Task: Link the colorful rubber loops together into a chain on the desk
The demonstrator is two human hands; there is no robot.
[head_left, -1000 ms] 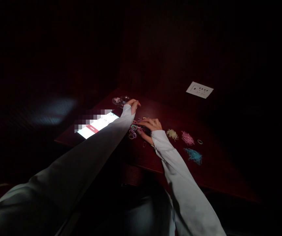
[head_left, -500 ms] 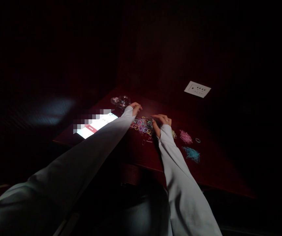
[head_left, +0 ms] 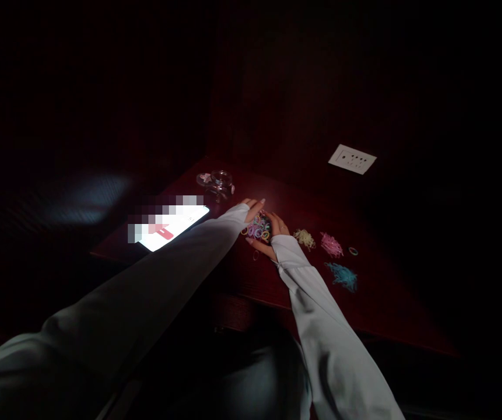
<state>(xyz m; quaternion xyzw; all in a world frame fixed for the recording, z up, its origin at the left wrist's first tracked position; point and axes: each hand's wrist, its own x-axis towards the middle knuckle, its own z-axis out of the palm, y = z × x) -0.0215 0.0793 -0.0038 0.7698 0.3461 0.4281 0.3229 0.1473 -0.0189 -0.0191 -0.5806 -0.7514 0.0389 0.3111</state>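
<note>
Between my two hands lies a heap of small multicoloured elastic hair ties [head_left: 258,232] on the dark red table. My left hand [head_left: 254,210] reaches over the heap's far left side, fingers extended and partly hidden by the sleeve. Curved around the right side is my right hand [head_left: 277,226], its thumb apart from the fingers and near the front of the heap. Both hands touch or nearly touch the ties without closing on any. Right of my right hand are separate piles of yellow elastics [head_left: 305,239], pink elastics [head_left: 331,245] and blue elastics [head_left: 342,277].
A clear open jar [head_left: 221,182] stands at the back left beside a lid-like piece [head_left: 204,178]. A bright phone [head_left: 185,223] lies left of my left arm. One loose hair tie [head_left: 353,251] sits at the right. A white socket plate [head_left: 353,158] is on the wall.
My left hand has moved right and my right hand left and nearer, so both now cup the multicoloured heap, which looks more compact. The yellow pile is now uncovered.
</note>
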